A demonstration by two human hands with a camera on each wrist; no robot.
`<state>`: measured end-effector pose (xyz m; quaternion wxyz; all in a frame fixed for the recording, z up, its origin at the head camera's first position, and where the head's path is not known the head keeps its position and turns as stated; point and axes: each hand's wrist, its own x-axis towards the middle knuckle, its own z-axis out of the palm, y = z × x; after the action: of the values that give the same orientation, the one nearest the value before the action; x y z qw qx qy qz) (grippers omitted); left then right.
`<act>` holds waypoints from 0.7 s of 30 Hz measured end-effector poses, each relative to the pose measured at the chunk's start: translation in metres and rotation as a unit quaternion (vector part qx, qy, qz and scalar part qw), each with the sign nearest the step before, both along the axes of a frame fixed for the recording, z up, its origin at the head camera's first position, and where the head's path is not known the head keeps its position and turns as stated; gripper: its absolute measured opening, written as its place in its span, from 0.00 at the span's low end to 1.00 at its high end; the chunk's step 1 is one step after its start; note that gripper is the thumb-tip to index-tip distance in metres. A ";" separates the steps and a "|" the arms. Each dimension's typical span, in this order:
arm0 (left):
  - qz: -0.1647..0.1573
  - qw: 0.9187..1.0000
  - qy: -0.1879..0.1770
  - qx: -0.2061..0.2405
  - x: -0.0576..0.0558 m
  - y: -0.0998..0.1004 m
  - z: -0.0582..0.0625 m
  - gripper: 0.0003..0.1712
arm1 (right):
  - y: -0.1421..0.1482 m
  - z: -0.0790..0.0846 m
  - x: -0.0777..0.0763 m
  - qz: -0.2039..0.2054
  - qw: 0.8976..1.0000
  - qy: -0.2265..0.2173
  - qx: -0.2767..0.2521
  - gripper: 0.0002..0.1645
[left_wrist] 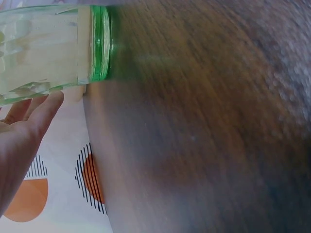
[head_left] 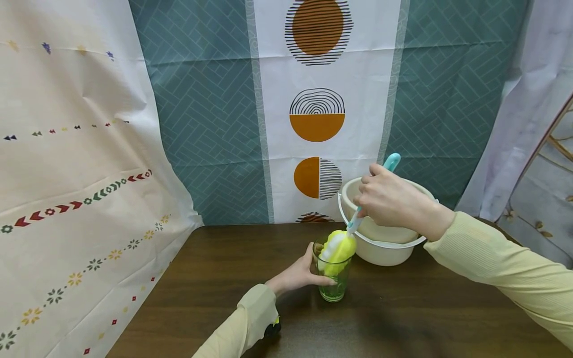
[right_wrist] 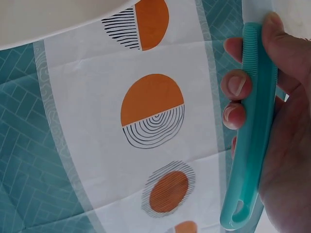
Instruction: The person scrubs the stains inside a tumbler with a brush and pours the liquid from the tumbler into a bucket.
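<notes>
My left hand [head_left: 296, 276] grips a clear green drinking glass [head_left: 332, 292], thumb across its near side and fingers round the far side. In the left wrist view the glass's thick green base [left_wrist: 99, 43] stands close over the wooden table. My right hand [head_left: 390, 198] holds a bottle brush by its teal handle [right_wrist: 252, 131], fingers curled round it and thumb along its upper part. The brush's yellow and white sponge head [head_left: 336, 251] is partly inside the glass, its top sticking out above the rim. Above my fist the handle's rounded end shows in the head view.
Behind the glass, to the right, a white bucket [head_left: 387, 253] with a wire-like handle stands on the dark brown table [head_left: 215, 278]. A cream basin [head_left: 380, 231] sits in it, partly behind my right hand. Patterned curtains [head_left: 201, 109] hang along the table's back and sides.
</notes>
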<state>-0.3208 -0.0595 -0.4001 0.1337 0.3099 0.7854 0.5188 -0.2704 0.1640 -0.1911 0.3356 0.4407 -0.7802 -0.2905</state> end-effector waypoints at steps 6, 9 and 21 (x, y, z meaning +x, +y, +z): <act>0.011 1.000 -0.004 -0.008 0.002 0.000 0.001 0.50 | -0.001 0.000 0.000 0.006 1.000 0.007 -0.003 0.21; 0.022 1.000 -0.017 -0.014 0.004 -0.001 0.002 0.60 | -0.002 0.000 -0.001 0.008 1.000 0.013 -0.013 0.21; 0.026 0.999 -0.030 -0.015 0.005 -0.002 0.002 0.66 | -0.004 0.001 0.000 -0.009 0.999 0.019 -0.030 0.20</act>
<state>-0.3159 -0.0613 -0.3985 0.1477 0.2715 0.7965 0.5196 -0.2699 0.1604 -0.1901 0.3613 0.4180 -0.7857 -0.2782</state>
